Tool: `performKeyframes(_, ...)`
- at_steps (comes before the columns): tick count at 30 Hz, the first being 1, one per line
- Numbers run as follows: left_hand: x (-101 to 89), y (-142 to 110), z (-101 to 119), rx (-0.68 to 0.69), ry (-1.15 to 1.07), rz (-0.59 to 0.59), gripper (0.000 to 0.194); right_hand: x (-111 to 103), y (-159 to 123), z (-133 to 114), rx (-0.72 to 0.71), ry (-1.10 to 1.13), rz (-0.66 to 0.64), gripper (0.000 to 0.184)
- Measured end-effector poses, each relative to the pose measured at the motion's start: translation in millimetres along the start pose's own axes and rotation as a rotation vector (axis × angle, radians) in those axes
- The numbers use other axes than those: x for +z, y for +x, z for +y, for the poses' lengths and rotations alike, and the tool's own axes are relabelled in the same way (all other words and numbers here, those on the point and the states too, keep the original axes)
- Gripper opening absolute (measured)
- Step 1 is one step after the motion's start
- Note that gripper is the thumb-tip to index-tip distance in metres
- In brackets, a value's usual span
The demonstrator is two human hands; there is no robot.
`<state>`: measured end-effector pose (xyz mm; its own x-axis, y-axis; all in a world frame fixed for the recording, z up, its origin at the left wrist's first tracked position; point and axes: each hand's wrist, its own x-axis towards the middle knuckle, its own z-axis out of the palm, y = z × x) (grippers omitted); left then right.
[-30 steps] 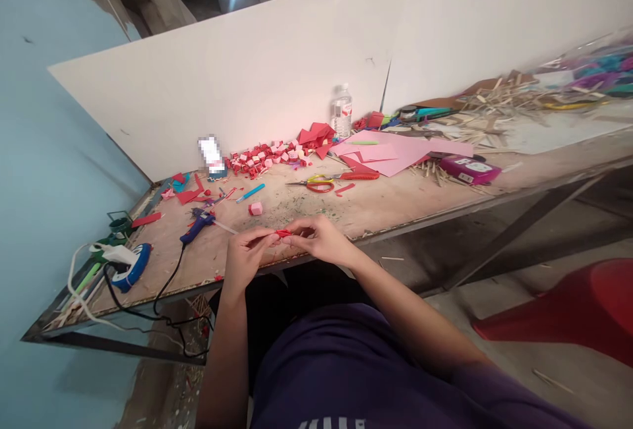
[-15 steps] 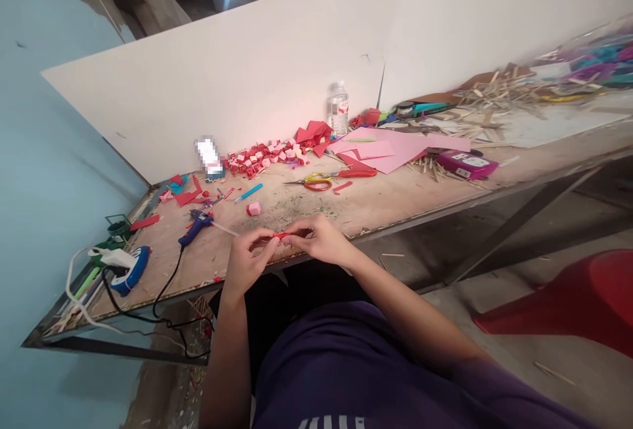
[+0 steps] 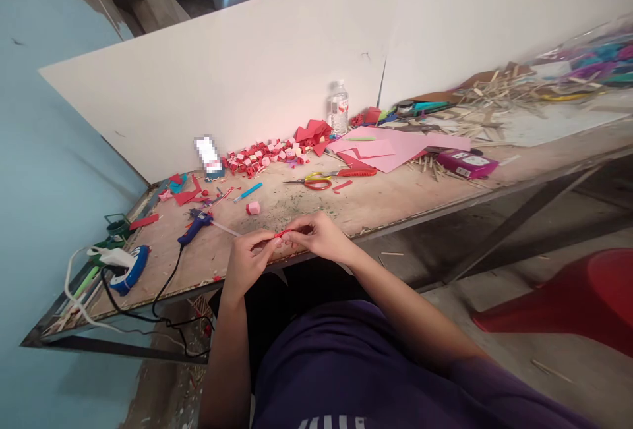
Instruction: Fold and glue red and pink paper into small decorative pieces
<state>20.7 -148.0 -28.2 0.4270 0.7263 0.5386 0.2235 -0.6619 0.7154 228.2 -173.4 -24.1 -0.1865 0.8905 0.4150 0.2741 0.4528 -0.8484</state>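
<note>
Between my fingertips is a small piece of red paper [image 3: 282,234], held just above the table's front edge. My left hand [image 3: 247,254] pinches its left end with thumb and forefinger. On the other end, my right hand [image 3: 316,238] pinches it too; the fingers cover much of the piece. A small pink and red paper cube [image 3: 253,208] sits on the table beyond my left hand. To the left lies a blue glue gun [image 3: 196,227] with a glue stick out of its back. Scissors [image 3: 316,182] with red and yellow handles lie farther back.
Several paper cubes [image 3: 267,155] are heaped along the white board near a phone [image 3: 210,155]. Behind the pink paper sheets [image 3: 390,145] stands a water bottle [image 3: 339,109]. A blue power strip [image 3: 132,271] with cords is at left; a red stool [image 3: 583,297] stands at right.
Both hands stay nearly in place while the red paper shifts slightly between the fingertips and looks narrower. The view has moved a little; the things on the table lie as before.
</note>
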Motion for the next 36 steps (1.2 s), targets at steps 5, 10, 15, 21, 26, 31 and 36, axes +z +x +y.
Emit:
performKeyframes(5,0.4,-0.9,-2.5,0.019,0.008,-0.016,0.022,0.0,-0.1,-0.2,0.008,0.029,0.005,0.030)
performKeyframes(10,1.2,-1.6,-3.3,-0.029,-0.028,0.052,0.018,0.1,-0.5,0.0,0.018,0.052,0.004,0.031)
performKeyframes(15,0.8,-1.9,-3.7,-0.026,-0.032,0.064,0.017,-0.1,-0.4,1.7,0.006,0.030,0.013,0.030)
performKeyframes(21,0.2,-2.8,-4.2,-0.007,-0.014,0.056,0.019,0.1,-0.3,2.8,0.005,0.023,0.002,0.033)
performKeyframes(26,0.3,-2.8,-4.3,0.007,-0.012,0.060,0.017,0.3,-0.3,1.6,0.009,0.045,0.011,0.035)
performKeyframes(31,-0.1,-1.8,-4.2,0.034,-0.014,0.032,0.016,-0.7,-0.7,2.0,-0.006,0.040,-0.018,0.038)
performKeyframes(36,0.6,-2.1,-3.8,0.086,0.030,0.038,0.017,-0.2,0.0,4.7,0.023,0.066,-0.071,0.038)
